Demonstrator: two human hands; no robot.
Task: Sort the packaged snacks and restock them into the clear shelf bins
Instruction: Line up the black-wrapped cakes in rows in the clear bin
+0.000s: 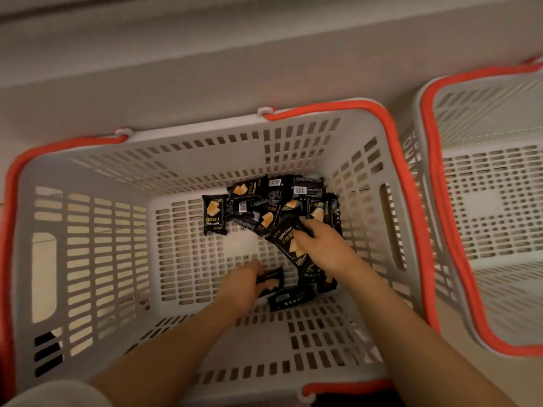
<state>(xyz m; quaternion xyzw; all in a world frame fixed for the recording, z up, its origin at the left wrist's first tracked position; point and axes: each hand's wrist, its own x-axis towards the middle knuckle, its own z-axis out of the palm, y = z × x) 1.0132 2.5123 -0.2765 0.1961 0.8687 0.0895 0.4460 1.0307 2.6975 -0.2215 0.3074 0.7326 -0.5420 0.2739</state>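
Observation:
Both my arms reach down into a grey slotted basket (88, 245) with a red rim. Several black Drycake snack packets (264, 201) lie heaped at the far right of its floor. My right hand (326, 248) grips a stack of these black packets (286, 236), fingers curled over them. My left hand (244, 282) pinches one black packet (271, 279) near the basket's middle. Another packet (291, 298) lies flat just below it. A single packet (215, 214) lies apart at the left of the heap.
A second grey basket (499, 201) with a red rim stands close on the right; nothing shows inside it. A pale ledge or floor strip (205, 77) runs behind both baskets. The left half of the first basket's floor is bare.

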